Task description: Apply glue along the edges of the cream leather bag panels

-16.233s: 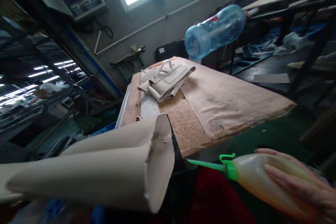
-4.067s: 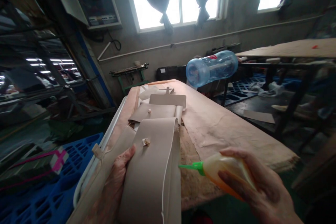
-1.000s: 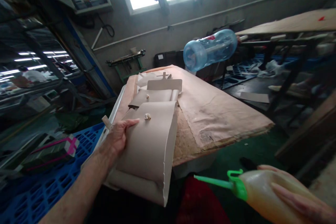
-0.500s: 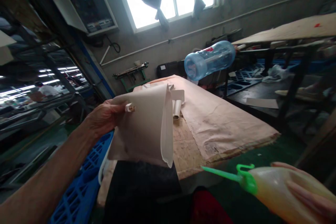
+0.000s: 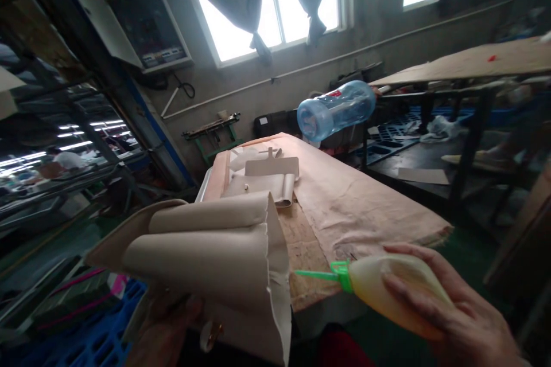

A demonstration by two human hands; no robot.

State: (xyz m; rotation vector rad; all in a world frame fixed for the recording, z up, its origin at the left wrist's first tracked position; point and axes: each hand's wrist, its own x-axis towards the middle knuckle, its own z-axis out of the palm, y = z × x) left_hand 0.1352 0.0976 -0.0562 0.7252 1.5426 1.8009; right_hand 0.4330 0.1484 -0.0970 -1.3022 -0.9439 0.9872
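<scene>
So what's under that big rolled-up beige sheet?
The left hand holds the sheet from below, beside a small metal clasp. Its fingers are mostly covered.

No writing, brand, number or sign can be read anywhere in this view. The big clear blue water bottle [image 5: 336,111] beyond the far end of the table [image 5: 365,206] carries a small red label, but its print is too blurred to make out. The wall cabinet [image 5: 146,31] near the window shows only small, unreadable marks.
</scene>
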